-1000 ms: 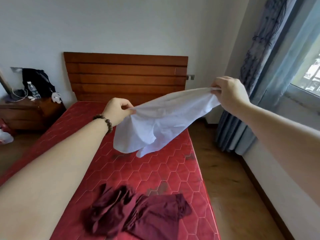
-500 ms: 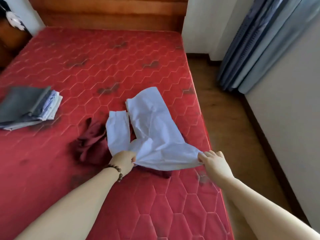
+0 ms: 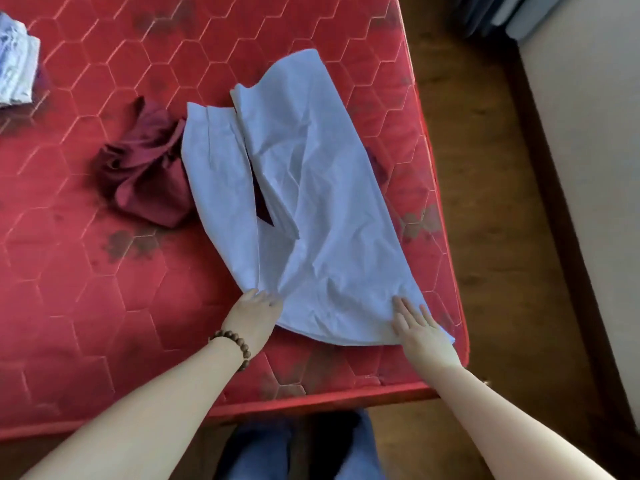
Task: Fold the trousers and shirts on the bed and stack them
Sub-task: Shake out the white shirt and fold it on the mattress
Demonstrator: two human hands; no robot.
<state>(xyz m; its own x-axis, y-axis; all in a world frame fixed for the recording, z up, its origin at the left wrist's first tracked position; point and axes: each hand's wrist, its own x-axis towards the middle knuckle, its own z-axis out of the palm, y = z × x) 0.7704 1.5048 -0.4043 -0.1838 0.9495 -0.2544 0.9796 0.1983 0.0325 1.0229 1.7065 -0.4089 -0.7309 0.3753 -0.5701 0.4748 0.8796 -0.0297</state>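
White trousers (image 3: 311, 216) lay spread near the bed (image 3: 104, 306) right edge, partly over the crumpled maroon garment (image 3: 142, 174). Left hand (image 3: 254, 311) and right hand (image 3: 420, 332) rested flat-fingered on the waist end, gripping nothing, likely pinning it for smoothing before folding.

White trousers (image 3: 311, 209) lie spread flat on the red bed (image 3: 86, 306), near its right edge. The waist is at the near end and the two legs point far away. They look wrinkly. A dark red garment (image 3: 142, 171) lies bunched up just left of them, partly under them. Folded clothes (image 3: 15, 67) sit far left.
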